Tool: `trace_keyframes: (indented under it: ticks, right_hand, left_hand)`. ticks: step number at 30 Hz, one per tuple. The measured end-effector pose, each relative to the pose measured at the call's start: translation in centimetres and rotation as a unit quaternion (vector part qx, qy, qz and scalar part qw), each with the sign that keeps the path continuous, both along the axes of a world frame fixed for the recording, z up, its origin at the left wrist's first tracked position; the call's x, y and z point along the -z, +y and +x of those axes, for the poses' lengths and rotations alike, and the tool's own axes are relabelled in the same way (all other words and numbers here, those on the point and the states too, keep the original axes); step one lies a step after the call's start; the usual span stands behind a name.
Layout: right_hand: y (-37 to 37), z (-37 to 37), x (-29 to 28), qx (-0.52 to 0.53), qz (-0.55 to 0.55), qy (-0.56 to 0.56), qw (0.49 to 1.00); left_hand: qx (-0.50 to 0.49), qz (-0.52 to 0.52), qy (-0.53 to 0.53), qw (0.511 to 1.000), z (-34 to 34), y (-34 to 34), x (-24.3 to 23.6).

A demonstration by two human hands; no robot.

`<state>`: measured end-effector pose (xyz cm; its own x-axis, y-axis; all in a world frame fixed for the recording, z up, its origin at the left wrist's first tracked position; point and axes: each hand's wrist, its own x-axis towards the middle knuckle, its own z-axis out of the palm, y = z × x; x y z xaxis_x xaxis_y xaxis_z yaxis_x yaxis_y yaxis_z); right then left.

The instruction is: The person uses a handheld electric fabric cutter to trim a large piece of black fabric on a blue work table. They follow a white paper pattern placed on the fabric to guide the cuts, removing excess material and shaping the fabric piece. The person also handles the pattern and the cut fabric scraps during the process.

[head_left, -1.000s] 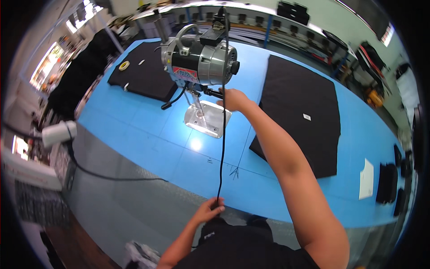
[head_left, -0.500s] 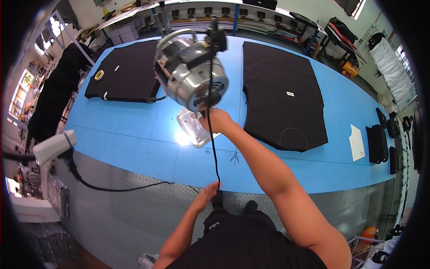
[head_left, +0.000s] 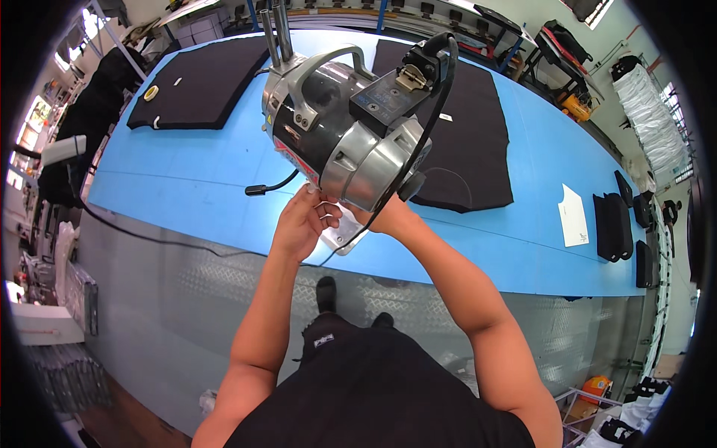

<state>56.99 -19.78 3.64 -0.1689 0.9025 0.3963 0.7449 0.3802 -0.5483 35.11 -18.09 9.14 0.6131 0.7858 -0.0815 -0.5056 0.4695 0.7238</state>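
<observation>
A large fabric cutting machine (head_left: 343, 134) with a silver and black motor housing and a metal handle fills the middle of the view, standing on the blue table (head_left: 187, 179). My left hand (head_left: 299, 224) is at the lower edge of the housing, fingers curled against it. Under the motor's right side, mostly hidden by it, my right hand (head_left: 385, 218) grips the machine. A black power cable (head_left: 429, 112) loops from the plug on top, over the motor and down between my hands. The machine's metal base plate (head_left: 337, 233) shows just below my fingers.
Black fabric panels lie on the table at the far left (head_left: 202, 82) and to the right (head_left: 478, 142). A white paper (head_left: 573, 218) and dark fabric stacks (head_left: 616, 224) sit at the right end. A yellow tape roll (head_left: 151, 92) rests on the left panel. Another cable (head_left: 149, 237) trails over the table's near edge.
My left hand has let go of the hanging cable and risen to the motor. The machine now looms much closer and larger, and my head is nearer the table.
</observation>
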Motion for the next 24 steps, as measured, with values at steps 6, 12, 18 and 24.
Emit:
trace_keyframes:
  ticks: [6, 12, 18, 24]
  right_hand:
    - [-8.1, 3.8, -5.6, -0.02, -0.027, -0.022, 0.999]
    - [-13.0, 11.1, -6.3, -0.016, -0.036, -0.127, 0.991]
    - [-15.9, 18.9, -4.7, -0.036, -0.051, -0.079, 0.995]
    - [-21.3, 24.0, -4.9, 0.009, -0.136, -0.089, 0.987]
  left_hand:
    - [-0.065, -0.085, -0.002, 0.994, 5.3, -8.1, 1.2]
    - [-0.093, -0.092, -0.026, 0.991, 12.4, -14.5, 1.4]
    - [-0.025, -0.104, -0.073, 0.992, 18.5, -19.0, 2.3]
    - [0.05, -0.054, -0.103, 0.992, 23.8, -23.3, 1.3]
